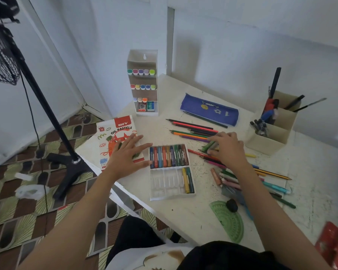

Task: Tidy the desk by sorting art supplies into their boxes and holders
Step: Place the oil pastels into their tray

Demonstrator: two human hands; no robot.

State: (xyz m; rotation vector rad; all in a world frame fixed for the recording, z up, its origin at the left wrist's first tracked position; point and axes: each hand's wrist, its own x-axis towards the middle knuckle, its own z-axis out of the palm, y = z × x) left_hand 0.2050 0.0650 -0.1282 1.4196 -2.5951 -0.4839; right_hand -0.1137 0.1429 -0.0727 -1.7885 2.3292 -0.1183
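Where the left hand (125, 154) lies spread and flat over the oil pastels box lid (110, 131), its fingertips reach the edge of the pastel tray (164, 185). The tray's upper row is full and its lower row holds two sticks. The right hand (229, 150) bends its fingers down onto green pastel sticks (208, 145) just right of the tray; whether it grips them I cannot tell. Coloured pencils (193, 131) fan out behind it, with loose pastels and pens (228, 181) under the wrist. A blue pencil case (209, 109), a tall marker holder (142, 61) and a cardboard desk organiser (271, 142) stand further back. A green protractor (229, 223) carries a dark lump (232, 205). The white desk (183, 217) is scuffed, set in a pale corner. A fan stand (47, 106) rests on patterned flooring. Something red (334, 245) at the edge is blurred.
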